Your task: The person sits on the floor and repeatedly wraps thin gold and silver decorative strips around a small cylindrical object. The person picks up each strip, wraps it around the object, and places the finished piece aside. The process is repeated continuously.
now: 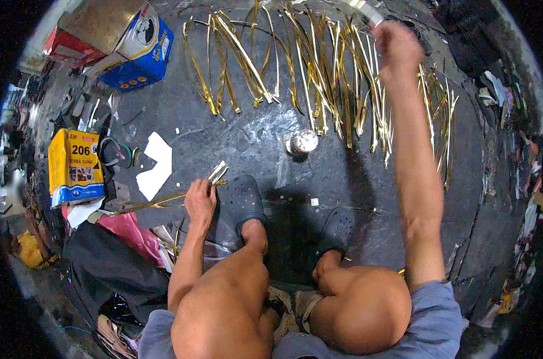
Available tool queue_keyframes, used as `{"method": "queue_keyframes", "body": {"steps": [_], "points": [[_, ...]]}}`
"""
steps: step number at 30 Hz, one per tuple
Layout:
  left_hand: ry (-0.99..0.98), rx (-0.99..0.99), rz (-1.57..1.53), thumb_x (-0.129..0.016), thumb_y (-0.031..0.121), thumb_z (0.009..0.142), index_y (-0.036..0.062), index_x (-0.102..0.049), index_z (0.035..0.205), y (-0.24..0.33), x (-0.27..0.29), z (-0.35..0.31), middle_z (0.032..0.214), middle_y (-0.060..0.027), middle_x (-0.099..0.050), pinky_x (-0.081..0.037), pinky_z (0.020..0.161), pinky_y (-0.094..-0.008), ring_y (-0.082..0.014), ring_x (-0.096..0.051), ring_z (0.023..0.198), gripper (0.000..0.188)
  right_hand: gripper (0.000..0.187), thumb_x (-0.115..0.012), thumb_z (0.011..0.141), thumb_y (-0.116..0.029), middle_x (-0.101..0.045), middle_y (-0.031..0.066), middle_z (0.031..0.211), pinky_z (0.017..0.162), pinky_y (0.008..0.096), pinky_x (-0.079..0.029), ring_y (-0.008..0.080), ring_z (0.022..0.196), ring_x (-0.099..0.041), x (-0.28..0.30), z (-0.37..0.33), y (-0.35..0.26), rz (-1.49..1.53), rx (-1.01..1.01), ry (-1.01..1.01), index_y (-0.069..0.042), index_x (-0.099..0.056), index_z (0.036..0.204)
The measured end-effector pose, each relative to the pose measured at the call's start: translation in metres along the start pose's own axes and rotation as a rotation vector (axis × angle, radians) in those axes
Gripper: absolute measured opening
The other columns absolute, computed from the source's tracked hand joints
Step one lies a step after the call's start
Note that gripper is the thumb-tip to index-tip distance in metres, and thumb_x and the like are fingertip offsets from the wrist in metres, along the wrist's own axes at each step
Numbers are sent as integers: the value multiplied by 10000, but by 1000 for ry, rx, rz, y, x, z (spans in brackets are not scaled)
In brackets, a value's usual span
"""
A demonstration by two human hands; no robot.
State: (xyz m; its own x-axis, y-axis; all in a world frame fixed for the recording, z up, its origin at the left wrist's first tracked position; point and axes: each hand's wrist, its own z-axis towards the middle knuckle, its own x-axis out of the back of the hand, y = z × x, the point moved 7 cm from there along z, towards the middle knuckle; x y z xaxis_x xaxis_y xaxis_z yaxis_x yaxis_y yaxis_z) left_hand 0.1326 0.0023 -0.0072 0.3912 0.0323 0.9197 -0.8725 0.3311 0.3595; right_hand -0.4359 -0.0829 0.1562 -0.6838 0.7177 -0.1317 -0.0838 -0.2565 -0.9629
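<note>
My left hand [201, 202] is closed on a small bundle of gold strips [219, 172], left of my left shoe. Their shiny ends stick out past the fingers, and longer lengths trail leftward. My right arm reaches far forward. At its end my right hand [398, 49], blurred by motion, appears closed on a pale object with a silvery band [368, 12], whose kind I cannot make out. Below and beside that hand, many gold strips [319, 78] lie spread in a row on the dark ground sheet [247, 137].
A small round tin [303, 142] stands mid-sheet. White cut pieces [156, 161], a tape roll [117, 152] and a yellow-blue can [76, 164] lie left. A larger blue-white can [143, 48] lies at far left. Dark fabric [107, 257] and pink material [134, 233] sit near-left; scraps [493, 90] line the right.
</note>
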Motion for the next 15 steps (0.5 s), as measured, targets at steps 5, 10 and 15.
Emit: {"method": "queue_keyframes", "body": {"steps": [5,10,15], "points": [[64,72,-354,-707,72,861,21,-732,953,21,3,31,884,-133,-673,-529,714,-371,-294,-681,784,108,107,-683,849,-93,-699,51,770,689,325,-531,177,684,-666,25,-166,162,-463,-499,-7,-23,-664,929],[-163,135,-600,-647,18,836,-19,-748,1064,37,-24,62,833,-80,-675,-518,678,-331,-182,-678,766,252,546,-730,789,-35,-692,119,1074,828,362,-543,246,951,-689,-23,-261,117,-721,-126,-600,-61,-566,1309],[-548,367,-940,-625,-13,827,-67,-727,1136,95,-72,87,749,-43,-660,-501,590,-264,-116,-624,617,330,537,-831,747,-54,-676,86,1042,802,309,-540,214,922,-683,-27,-264,83,-674,77,-565,-38,-614,1238]]}}
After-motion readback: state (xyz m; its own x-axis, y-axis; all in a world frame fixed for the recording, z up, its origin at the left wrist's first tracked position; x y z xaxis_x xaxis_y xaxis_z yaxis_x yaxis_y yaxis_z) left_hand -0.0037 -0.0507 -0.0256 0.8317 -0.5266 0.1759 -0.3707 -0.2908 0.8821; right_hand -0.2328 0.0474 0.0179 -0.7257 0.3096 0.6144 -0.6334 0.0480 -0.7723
